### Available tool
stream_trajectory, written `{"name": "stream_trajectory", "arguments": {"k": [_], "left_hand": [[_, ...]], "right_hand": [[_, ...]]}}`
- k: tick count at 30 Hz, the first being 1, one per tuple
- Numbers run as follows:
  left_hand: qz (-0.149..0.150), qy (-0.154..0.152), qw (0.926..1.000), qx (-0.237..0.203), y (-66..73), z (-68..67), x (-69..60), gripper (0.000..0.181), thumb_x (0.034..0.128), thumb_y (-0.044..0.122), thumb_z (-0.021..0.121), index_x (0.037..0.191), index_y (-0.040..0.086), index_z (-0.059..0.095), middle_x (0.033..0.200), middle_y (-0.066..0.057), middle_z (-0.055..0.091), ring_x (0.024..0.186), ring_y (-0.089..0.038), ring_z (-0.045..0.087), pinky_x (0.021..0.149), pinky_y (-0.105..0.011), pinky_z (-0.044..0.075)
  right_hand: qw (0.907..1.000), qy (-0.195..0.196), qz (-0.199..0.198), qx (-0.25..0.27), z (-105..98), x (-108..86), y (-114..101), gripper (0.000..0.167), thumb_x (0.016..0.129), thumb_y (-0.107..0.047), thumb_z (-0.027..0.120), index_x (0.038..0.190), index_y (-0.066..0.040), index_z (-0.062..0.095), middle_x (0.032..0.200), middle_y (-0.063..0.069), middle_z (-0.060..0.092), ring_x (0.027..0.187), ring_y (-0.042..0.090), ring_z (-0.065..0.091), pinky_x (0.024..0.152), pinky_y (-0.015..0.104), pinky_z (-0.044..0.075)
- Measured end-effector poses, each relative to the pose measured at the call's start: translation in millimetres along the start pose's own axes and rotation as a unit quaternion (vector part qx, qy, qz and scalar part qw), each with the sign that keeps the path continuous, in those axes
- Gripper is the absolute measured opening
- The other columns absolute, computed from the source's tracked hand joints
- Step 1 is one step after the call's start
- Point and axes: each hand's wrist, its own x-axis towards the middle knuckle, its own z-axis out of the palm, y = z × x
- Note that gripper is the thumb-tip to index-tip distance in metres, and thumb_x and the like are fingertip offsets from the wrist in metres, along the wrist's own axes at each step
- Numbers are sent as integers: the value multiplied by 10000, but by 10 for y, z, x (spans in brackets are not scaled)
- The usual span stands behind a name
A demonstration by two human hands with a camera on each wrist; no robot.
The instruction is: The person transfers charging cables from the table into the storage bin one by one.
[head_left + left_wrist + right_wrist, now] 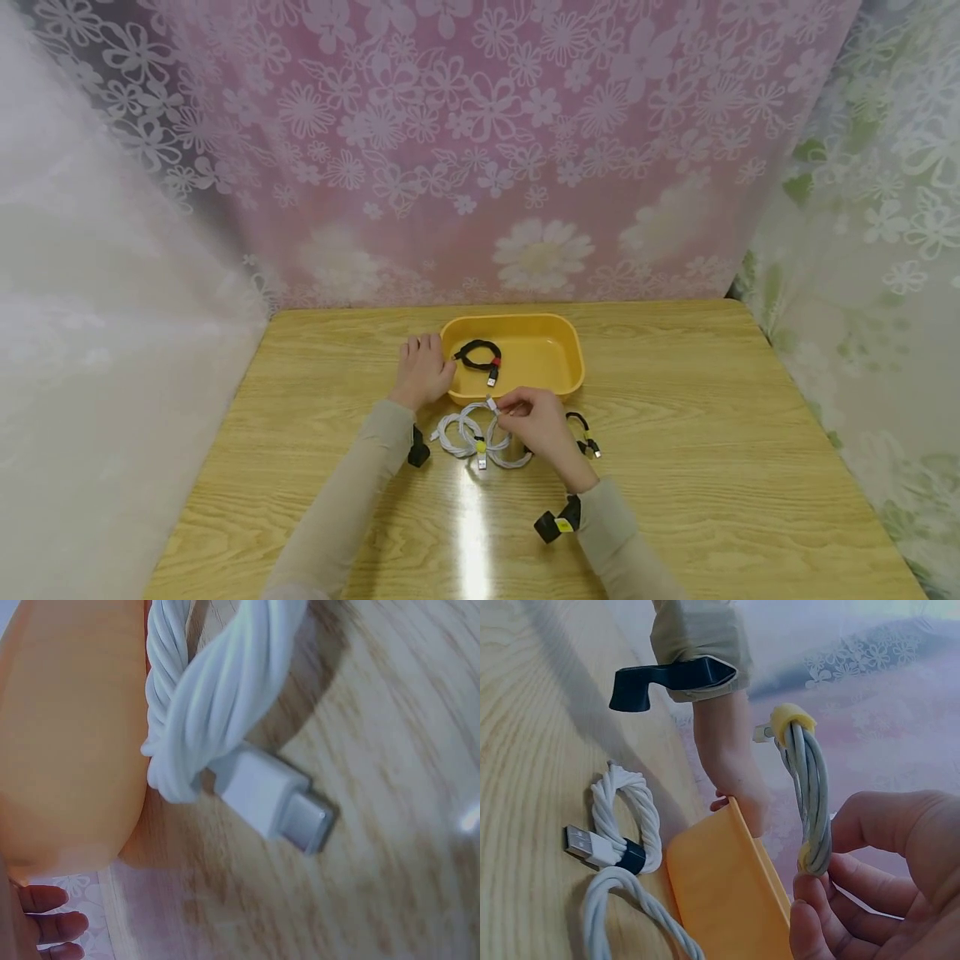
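My left hand (pixel 422 372) holds the left edge of a yellow plastic bin (pixel 573 379), with the thumb at the rim and the fingers outside. Inside the bin lies a coiled black cable (pixel 467 362) with a red tie. Just in front of the bin, my right hand (pixel 536 423) pinches a coiled grey-white cable (pixel 810 780) by one end. That coil has a yellow strap and hangs above the table. Below it, a white USB cable (pixel 649 810) with a black strap lies coiled on the table; its white USB-C plug (pixel 262 791) shows in the left wrist view.
Another white coil (pixel 513 462) lies beside the strapped one, partly behind my right hand. A black cable (pixel 576 419) with a yellow tie rests right of that hand. The wooden table (pixel 705 433) is bordered by flowered curtains (pixel 487 167).
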Motion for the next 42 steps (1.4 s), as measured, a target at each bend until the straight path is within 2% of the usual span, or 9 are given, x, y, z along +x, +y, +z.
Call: {"name": "stream_trajectory", "arguments": {"k": [9, 16, 25, 31, 36, 38, 42], "left_hand": [[-43, -39, 10000, -59, 16, 15, -30, 163, 977, 218, 427, 984, 55, 415, 995, -149, 426, 926, -345, 324, 825, -452, 231], [-123, -139, 9998, 76, 18, 48, -50, 184, 999, 237, 428, 1042, 59, 423, 1071, -154, 444, 975, -342, 337, 859, -445, 246], [153, 313, 9992, -215, 19, 54, -62, 151, 971, 203, 445, 942, 56, 427, 934, -139, 437, 861, -336, 335, 788, -441, 237], [123, 300, 9993, -200, 4, 50, -41, 145, 976, 200, 439, 929, 65, 415, 916, -123, 417, 858, -327, 324, 792, -435, 229], [92, 277, 9996, -59, -19, 57, -13, 154, 992, 214, 438, 933, 76, 401, 921, -115, 412, 860, -319, 321, 787, -428, 222], [76, 243, 9997, -5, -28, 57, 2, 159, 1000, 224, 432, 940, 80, 399, 930, -111, 413, 863, -315, 319, 788, -423, 218], [34, 228, 9997, -3, -28, 44, 6, 155, 997, 226, 441, 954, 81, 410, 950, -113, 431, 875, -313, 330, 795, -425, 229]], "right_hand": [[10000, 53, -21, -71, -38, 112, -68, 124, 762, 4, 759, 858, -74, 755, 760, 15, 682, 602, 147, 569, 540, 247, 453], [10000, 16, 51, 55, -61, 204, -101, 112, 789, -11, 759, 886, -67, 755, 782, 43, 682, 597, 155, 574, 532, 267, 463], [9999, 61, -77, -62, -110, 381, -144, 101, 794, -7, 748, 891, -31, 754, 806, 64, 699, 555, 128, 527, 515, 236, 406], [9999, 73, -115, 0, -134, 495, -125, 112, 809, -26, 742, 920, -37, 757, 820, 62, 699, 575, 145, 531, 522, 248, 417], [9998, 198, 86, 57, -148, 614, -88, 97, 825, -37, 748, 920, -50, 761, 843, 68, 701, 588, 180, 546, 550, 283, 461], [9994, 251, 177, 137, -150, 664, -70, 97, 825, -35, 748, 921, -43, 761, 857, 77, 704, 606, 233, 570, 564, 307, 484], [9985, 231, 284, 419, -158, 746, -33, 117, 838, -36, 737, 952, -12, 752, 883, 106, 707, 687, 363, 627, 664, 475, 547]]}}
